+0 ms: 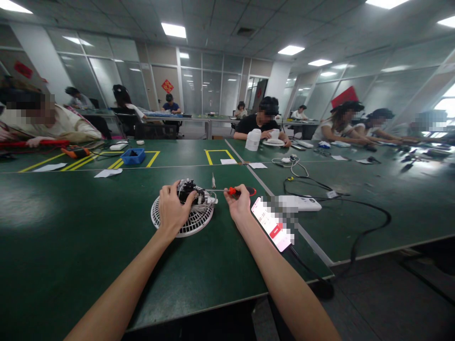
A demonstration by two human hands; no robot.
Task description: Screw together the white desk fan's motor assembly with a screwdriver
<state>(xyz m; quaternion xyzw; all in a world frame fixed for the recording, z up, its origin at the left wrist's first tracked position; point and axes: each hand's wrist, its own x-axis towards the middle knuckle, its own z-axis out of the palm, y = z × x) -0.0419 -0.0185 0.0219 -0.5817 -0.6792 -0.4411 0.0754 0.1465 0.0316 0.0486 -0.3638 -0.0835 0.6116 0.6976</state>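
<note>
I have the right fingers (243, 190) gripping a red-and-black screwdriver (232, 191), its shaft pointing left at the dark mechanism (186, 187), though I can't tell whether the tip touches, and the left fingers (164, 193) clasped round that mechanism from the left. Beneath it I see the round white grille (194, 227) lying on the green worktop (88, 213), with a lit phone (270, 228) beside the right forearm and a blue bin (133, 158) farther back, to the left.
</note>
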